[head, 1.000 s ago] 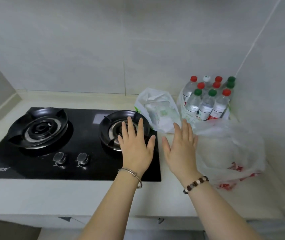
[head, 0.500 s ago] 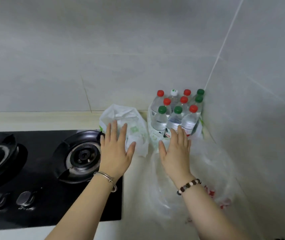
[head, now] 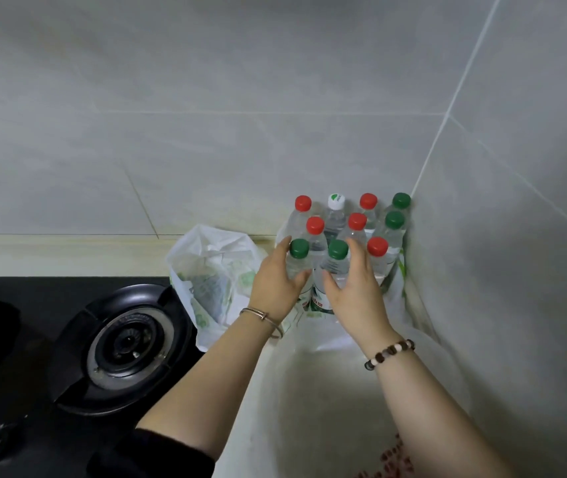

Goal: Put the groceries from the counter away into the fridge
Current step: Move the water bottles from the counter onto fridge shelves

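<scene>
The water bottles [head: 354,224], clear smooth plastic with ribbed red, green and white caps, stand upright and packed tight in the tiled counter corner, probably so none tips. The left hand [head: 275,288] curls round the front-left green-capped bottle [head: 298,248], and the right hand [head: 354,291] wraps the middle green-capped bottle [head: 337,250], likely to carry two at once. Left of the cluster slumps a crinkled white shopping bag [head: 213,270]. In front lies a filmy clear bag [head: 344,374], and further left sits a black gas burner [head: 127,343].

Left hand [head: 276,284] curls round the front-left green-capped bottle [head: 298,250]. Right hand [head: 356,291] curls round the front-middle green-capped bottle [head: 337,251]. Both bottles stand upright among the clustered water bottles [head: 357,223] against the tiled wall [head: 206,150]. A white plastic bag [head: 213,270] sits just left, with the gas stove [head: 120,343] beside it.
</scene>
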Demonstrator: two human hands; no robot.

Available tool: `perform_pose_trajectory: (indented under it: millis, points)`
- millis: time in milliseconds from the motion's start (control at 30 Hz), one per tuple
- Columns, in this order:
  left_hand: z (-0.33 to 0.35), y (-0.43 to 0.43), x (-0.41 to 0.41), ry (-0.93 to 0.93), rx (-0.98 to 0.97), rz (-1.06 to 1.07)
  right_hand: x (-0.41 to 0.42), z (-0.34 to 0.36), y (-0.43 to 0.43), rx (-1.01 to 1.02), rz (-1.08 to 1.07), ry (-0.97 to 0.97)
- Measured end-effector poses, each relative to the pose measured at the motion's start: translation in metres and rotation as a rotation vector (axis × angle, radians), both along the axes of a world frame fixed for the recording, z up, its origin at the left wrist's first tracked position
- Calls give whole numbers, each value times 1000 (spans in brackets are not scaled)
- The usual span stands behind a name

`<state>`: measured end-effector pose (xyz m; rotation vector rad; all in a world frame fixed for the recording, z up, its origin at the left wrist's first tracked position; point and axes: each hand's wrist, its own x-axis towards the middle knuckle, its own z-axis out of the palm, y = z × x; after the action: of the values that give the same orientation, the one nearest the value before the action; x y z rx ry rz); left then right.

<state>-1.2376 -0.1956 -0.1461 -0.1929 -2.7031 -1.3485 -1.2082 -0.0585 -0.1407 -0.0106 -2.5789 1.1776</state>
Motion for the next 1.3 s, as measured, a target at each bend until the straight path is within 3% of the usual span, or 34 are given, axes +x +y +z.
perform_pose_trajectory:
  millis: [200, 333, 433, 567, 767, 1067, 1300]
  points:
    - [-2, 4, -22, 19, -13, 63, -22, -6, 0, 17, -27, -85]
    - [9, -2, -33, 51, -238, -53, -33, 0, 5, 202, -48, -95]
    - [11, -5, -39, -14, -343, -120, -37, -1, 4, 173, -42, -113]
    - [12, -5, -41, -70, -248, -108, -38, -5, 2, 89, -81, -103]
    - [20, 1, -35, -19, -242, -38, -39, 9, 2, 146, -119, -83]
    - [79, -22, -3, 170, -66, 33, -12, 73, -16, 204, -99, 117]
    - [122, -78, 69, 309, -59, 166, 48, 117, -66, 146, -6, 244]
